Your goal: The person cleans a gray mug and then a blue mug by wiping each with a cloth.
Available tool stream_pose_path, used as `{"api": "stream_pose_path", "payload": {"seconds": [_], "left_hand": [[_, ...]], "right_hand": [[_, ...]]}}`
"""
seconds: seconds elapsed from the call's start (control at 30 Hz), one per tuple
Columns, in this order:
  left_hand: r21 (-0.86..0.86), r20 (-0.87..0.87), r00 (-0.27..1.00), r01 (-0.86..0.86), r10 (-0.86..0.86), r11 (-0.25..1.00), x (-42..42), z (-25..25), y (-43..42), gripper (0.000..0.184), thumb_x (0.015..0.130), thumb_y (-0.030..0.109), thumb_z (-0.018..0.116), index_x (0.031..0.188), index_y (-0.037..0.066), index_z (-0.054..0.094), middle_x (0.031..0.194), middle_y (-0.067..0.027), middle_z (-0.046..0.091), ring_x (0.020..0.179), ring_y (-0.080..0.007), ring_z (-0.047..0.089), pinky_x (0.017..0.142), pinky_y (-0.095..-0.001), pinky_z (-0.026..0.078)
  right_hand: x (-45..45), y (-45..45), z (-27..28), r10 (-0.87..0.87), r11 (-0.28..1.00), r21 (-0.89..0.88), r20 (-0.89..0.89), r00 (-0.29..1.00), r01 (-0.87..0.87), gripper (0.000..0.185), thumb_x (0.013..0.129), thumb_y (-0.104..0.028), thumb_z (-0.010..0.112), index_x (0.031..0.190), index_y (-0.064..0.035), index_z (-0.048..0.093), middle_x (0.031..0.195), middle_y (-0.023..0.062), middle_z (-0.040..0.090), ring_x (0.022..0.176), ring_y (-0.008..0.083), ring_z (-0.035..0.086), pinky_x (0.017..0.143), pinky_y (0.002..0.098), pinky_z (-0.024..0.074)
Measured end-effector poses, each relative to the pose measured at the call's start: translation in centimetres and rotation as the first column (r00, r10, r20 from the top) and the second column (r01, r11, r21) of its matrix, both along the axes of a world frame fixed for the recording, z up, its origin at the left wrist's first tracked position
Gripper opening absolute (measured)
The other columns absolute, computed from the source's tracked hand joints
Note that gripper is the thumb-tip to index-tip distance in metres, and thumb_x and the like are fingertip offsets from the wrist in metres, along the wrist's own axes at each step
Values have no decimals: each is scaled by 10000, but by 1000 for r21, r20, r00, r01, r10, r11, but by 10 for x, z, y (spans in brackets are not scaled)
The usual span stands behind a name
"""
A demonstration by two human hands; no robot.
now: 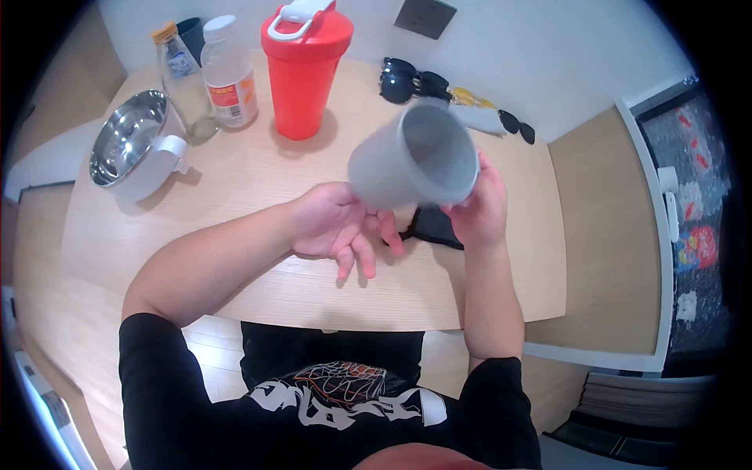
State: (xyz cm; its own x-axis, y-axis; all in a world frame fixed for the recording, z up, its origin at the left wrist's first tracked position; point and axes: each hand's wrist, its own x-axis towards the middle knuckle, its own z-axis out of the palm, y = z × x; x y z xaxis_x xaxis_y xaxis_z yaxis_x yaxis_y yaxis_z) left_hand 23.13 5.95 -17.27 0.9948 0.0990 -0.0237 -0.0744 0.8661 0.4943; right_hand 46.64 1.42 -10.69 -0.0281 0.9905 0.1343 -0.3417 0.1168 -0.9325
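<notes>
Table [243,184], one: pale wood-grain top. Cup [384,160], one: grey, plain, tapered, somewhat blurred; raised above the tabletop, tilted, its mouth toward three o'clock and its base toward nine. Left hand [333,223]: at the cup's eight o'clock, beside the base, palm showing, fingers spread; contact unclear. Right hand [482,207]: at the cup's four o'clock, clasping it near the rim.
</notes>
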Motion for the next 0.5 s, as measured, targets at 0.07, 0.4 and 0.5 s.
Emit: {"api": "stream_pose_path", "payload": {"seconds": [0.07, 0.4, 0.5], "left_hand": [[101, -36, 999, 22, -19, 995, 1, -2, -1, 439, 1029, 354, 328, 1134, -25, 524, 1228, -305, 564, 895, -439, 703, 543, -476, 621], [256, -153, 988, 42, -2, 966, 1, 3, -7, 253, 993, 206, 455, 1130, 6, 528, 1204, -223, 600, 1015, -373, 674, 819, -477, 588], [282, -143, 990, 33, 8, 959, 1, 3, -8, 243, 977, 190, 476, 1128, 5, 525, 1197, -213, 602, 1028, -351, 668, 841, -459, 581]], "right_hand": [[-3, 3, -1, -40, 999, -21, -34, 999, 40, 67, 926, -69, 535, 987, -49, 555, 803, 47, 588, 548, 108, 511, 478, 218, 383], [-60, 19, -46, -116, 989, -61, 260, 959, 136, 325, 1073, -335, 428, 965, -49, 536, 818, 27, 562, 623, 99, 580, 506, 227, 423], [-69, 20, -40, -187, 972, -101, 225, 956, 214, 346, 1079, -346, 400, 947, -53, 528, 857, 40, 564, 615, 106, 591, 487, 227, 422]]}}
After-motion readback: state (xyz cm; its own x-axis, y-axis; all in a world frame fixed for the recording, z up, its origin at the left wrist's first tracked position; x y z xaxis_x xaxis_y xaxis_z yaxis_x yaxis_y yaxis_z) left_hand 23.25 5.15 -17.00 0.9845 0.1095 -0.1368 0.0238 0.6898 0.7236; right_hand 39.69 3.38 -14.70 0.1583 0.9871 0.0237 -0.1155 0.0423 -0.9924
